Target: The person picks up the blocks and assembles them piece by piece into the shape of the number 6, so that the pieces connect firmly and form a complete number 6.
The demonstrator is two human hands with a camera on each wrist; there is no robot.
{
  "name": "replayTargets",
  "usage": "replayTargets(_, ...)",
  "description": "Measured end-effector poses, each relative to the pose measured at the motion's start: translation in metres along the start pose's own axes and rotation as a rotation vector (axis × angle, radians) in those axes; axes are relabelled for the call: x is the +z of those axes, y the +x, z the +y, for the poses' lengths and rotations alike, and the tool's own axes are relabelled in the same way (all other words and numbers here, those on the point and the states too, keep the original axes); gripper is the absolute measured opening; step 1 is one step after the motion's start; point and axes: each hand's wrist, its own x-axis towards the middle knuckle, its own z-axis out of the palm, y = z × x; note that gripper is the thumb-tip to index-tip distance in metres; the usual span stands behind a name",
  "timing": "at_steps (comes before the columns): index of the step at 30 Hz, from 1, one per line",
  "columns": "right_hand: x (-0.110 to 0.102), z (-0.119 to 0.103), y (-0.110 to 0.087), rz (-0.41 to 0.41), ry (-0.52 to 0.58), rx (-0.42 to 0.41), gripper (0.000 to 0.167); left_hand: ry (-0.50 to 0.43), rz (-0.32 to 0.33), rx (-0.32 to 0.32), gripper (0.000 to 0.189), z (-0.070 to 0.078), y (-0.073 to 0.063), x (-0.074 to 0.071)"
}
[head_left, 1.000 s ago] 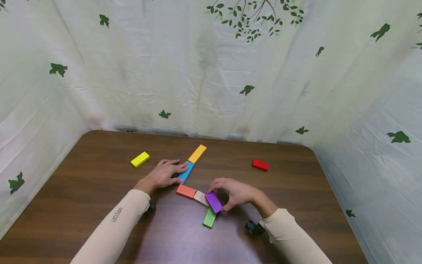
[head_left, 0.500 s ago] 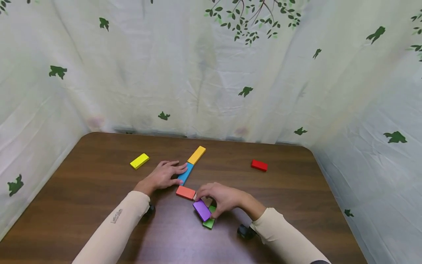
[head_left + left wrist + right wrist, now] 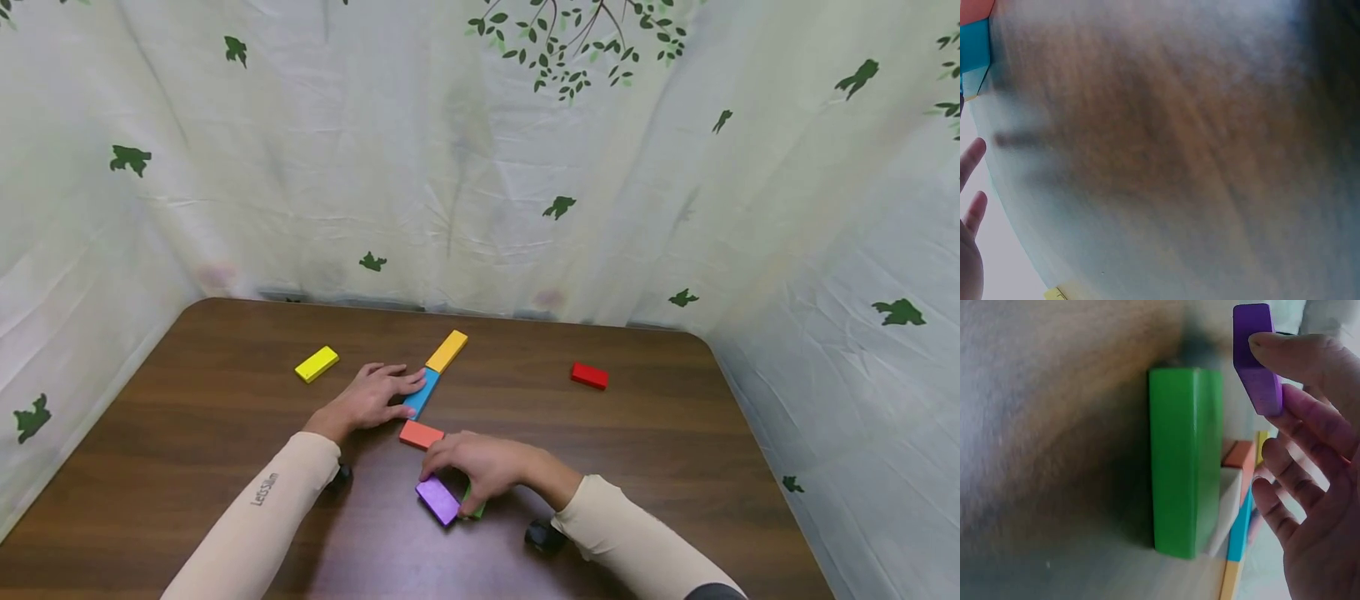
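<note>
My right hand (image 3: 487, 468) pinches a purple block (image 3: 438, 502) by its ends between thumb and fingers. In the right wrist view the purple block is raised off the tabletop, beyond a green block (image 3: 1175, 462) lying flat. A whitish block (image 3: 1227, 503) lies past the green one; in the head view the right hand hides it. My left hand (image 3: 369, 398) lies with extended fingers along the near-left side of a blue block (image 3: 423, 395), fingertips and thumb at its edge. An orange-yellow block (image 3: 447, 351) adjoins its far end; a coral block (image 3: 421, 434) sits at its near end.
A yellow block (image 3: 317, 364) lies apart at the back left, and a red block (image 3: 589, 376) at the back right. The brown wooden table (image 3: 660, 500) is bordered by a pale curtain (image 3: 420, 167) with leaf prints.
My right hand has carried the purple block leftward and toward the near side, from over the whitish and green blocks to left of the green one. The left hand has stayed in place.
</note>
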Motion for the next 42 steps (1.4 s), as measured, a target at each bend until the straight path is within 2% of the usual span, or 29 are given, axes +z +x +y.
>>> replayTargets(14,0.011,-0.005,0.015,-0.048,-0.106,-0.058,0.06,0.011,-0.003,-0.005,0.064,-0.001,0.0,0.0)
replayTargets(23,0.013,-0.008,0.015,-0.083,-0.155,-0.011,0.06,0.005,-0.006,-0.011,0.063,0.001,0.0,0.0)
replayTargets(28,0.013,-0.011,0.013,-0.048,-0.165,0.009,0.059,0.007,0.0,-0.009,0.063,0.0,0.0,0.0)
replayTargets(33,0.016,-0.014,0.015,-0.008,-0.224,0.004,0.057,0.004,0.012,-0.004,0.064,-0.001,0.0,0.0)
replayTargets(42,0.019,-0.012,0.015,-0.023,-0.222,-0.001,0.056,-0.011,0.002,-0.005,0.064,0.001,0.001,-0.001)
